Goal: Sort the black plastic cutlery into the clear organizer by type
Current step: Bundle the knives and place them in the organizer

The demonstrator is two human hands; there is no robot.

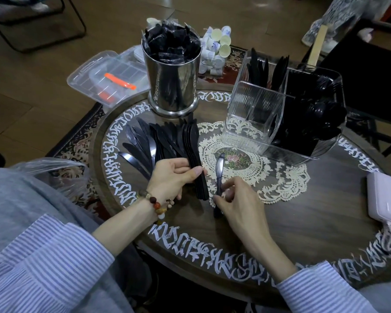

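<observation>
Left hand (172, 175) at frame centre, fingers curled round a stack of black knives (193, 154); right hand (237, 199) just beside, pinching a single black knife (219, 175) over the lace doily (257, 163). Clear organizer (253, 118) upper right, partly filled with black cutlery. White ornamental lettering (190, 242) ringing the round table (314, 199), unreadable. Steel canister (173, 80) upper centre

Looks like a home living room: wood floor (43, 71), patterned rug (77, 141), round painted table (303, 222) with lace doily (280, 177).
</observation>
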